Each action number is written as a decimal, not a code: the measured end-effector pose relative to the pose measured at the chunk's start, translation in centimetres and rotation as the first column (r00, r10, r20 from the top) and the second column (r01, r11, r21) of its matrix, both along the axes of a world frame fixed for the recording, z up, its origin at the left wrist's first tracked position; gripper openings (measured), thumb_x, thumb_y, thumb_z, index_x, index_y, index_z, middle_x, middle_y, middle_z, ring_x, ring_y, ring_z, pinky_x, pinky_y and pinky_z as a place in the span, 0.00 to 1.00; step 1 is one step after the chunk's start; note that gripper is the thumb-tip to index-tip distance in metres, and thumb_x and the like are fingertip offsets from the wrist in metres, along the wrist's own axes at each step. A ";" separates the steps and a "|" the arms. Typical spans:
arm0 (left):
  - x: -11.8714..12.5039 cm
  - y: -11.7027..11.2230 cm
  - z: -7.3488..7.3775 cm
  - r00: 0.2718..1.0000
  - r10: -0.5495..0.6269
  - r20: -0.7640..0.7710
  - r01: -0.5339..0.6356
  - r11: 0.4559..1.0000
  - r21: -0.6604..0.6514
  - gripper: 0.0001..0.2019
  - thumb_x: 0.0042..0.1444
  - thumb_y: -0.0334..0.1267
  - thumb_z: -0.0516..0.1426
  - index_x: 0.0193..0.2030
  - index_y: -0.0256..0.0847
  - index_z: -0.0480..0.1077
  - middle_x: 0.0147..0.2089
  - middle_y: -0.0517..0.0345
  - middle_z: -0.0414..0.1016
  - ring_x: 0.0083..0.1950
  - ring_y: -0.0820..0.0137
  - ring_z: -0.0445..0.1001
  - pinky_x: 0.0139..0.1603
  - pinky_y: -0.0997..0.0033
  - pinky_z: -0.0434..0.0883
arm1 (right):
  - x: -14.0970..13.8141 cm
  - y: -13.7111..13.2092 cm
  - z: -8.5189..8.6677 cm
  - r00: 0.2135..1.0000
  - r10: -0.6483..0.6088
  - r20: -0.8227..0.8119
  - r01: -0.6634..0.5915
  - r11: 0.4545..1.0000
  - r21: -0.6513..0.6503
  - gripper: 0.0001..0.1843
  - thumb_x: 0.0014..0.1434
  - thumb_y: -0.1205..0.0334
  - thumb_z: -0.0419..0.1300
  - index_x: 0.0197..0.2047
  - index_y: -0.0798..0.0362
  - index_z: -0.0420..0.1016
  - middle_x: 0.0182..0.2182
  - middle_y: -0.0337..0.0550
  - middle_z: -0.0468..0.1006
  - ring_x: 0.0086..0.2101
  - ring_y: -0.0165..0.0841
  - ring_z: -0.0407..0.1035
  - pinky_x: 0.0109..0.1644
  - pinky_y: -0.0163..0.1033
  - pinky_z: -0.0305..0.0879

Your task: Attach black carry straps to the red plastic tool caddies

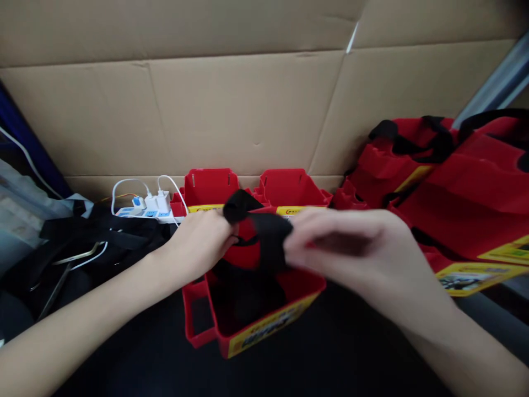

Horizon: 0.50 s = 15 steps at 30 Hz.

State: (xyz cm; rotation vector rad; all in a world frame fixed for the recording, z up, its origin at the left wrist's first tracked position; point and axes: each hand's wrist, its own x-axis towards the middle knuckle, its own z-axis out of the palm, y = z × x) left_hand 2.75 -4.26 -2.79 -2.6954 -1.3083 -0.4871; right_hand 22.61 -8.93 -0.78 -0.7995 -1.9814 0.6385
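Observation:
A red plastic bin [199,300] with a yellow label on its front stands on the black surface in front of me. Dark material, too dim to make out, lies inside it. At the bin's back wall, my left hand [202,237] is closed around a black webbing strap [270,237], its fingers partly hidden behind a loop. My right hand [347,237], slightly blurred, pinches the same strap from the right side. Between the two hands the strap bends in a loose band above the bin's opening.
Two more red bins [210,186] stand behind, against the cardboard wall [243,110]. Several red bins with black straps [467,193] are stacked at right. A power strip [155,212] with white plugs and cables sits at left, near black straps and scissors [55,289].

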 end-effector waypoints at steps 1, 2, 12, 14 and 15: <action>-0.1 0.2 0.0 0.998 -0.027 0.050 0.028 0.999 -0.026 0.09 0.53 0.29 0.51 0.32 0.37 0.73 0.34 0.51 0.74 0.38 0.63 0.74 0.37 0.68 0.70 | 0.1 -0.7 0.1 0.991 0.123 0.046 -0.120 0.991 -0.063 0.02 0.50 0.66 0.63 0.29 0.49 0.77 0.26 0.35 0.76 0.27 0.26 0.71 0.31 0.30 0.68; -0.1 0.4 0.1 0.994 -0.060 0.093 0.065 0.996 -0.055 0.08 0.53 0.29 0.51 0.31 0.37 0.72 0.33 0.52 0.74 0.39 0.64 0.74 0.38 0.69 0.70 | 0.2 -1.3 0.1 0.969 0.229 0.095 -0.217 0.968 -0.126 0.04 0.50 0.66 0.63 0.31 0.49 0.77 0.25 0.35 0.75 0.27 0.25 0.70 0.31 0.29 0.68; -6.2 -0.1 0.4 0.930 0.116 0.349 -0.004 0.952 -0.307 0.25 0.50 0.48 0.57 0.54 0.42 0.60 0.51 0.50 0.69 0.45 0.64 0.71 0.44 0.63 0.71 | 1.3 2.0 -2.3 0.694 -0.097 0.714 0.083 0.995 0.055 0.17 0.49 0.73 0.57 0.43 0.49 0.74 0.29 0.38 0.75 0.29 0.29 0.70 0.35 0.34 0.66; -7.0 -0.2 0.1 0.926 0.178 0.334 0.007 0.874 -0.485 0.23 0.52 0.48 0.56 0.52 0.40 0.61 0.41 0.52 0.73 0.37 0.67 0.73 0.35 0.67 0.72 | 1.1 2.3 -2.2 0.618 -0.025 0.786 -0.008 0.999 0.039 0.14 0.50 0.72 0.57 0.38 0.47 0.76 0.31 0.38 0.76 0.31 0.30 0.71 0.36 0.33 0.66; -7.0 -0.2 0.0 0.923 0.179 0.339 0.040 0.834 -0.550 0.21 0.53 0.48 0.55 0.50 0.39 0.62 0.35 0.54 0.73 0.33 0.69 0.73 0.31 0.70 0.71 | 0.9 2.3 -2.1 0.588 -0.005 0.809 -0.040 0.999 0.035 0.11 0.51 0.70 0.57 0.36 0.47 0.76 0.32 0.38 0.75 0.30 0.29 0.71 0.34 0.33 0.66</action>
